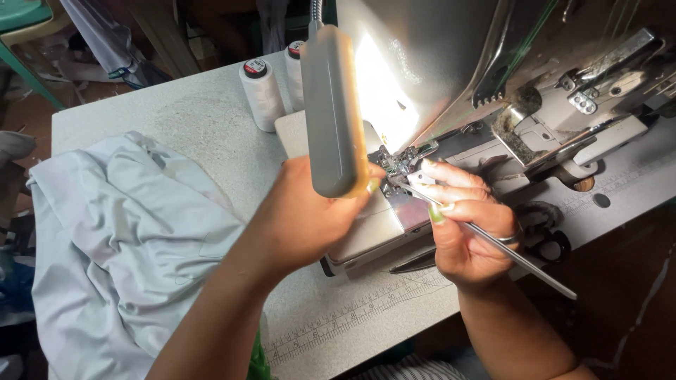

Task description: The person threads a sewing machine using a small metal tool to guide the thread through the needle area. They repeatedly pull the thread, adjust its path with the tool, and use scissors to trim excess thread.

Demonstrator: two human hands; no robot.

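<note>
right hand (468, 236) pinches long tweezers (486, 239), tips aimed up-left at the sewing machine's needle area (401, 165), just beyond its fingers. left hand (310, 218), partly hidden behind the lamp (331, 112), rests beside; its grip cannot be told.

The spot by the needle is very tight. The big grey metal sewing machine (493, 63) leans over it from above and the right. The long grey lamp head (332, 112) hangs right in front of it, over the left hand (303, 218). The right hand (465, 232) fills the other side, and its thin silver metal tweezers (517, 260) stick out toward the bench edge. Two white thread spools (262, 93) stand at the back. The pale grey cloth heap (120, 246) covers the left of the speckled grey bench (211, 127). Open room lies between the cloth and the spools, and along the near ruler strip (352, 320).
</note>
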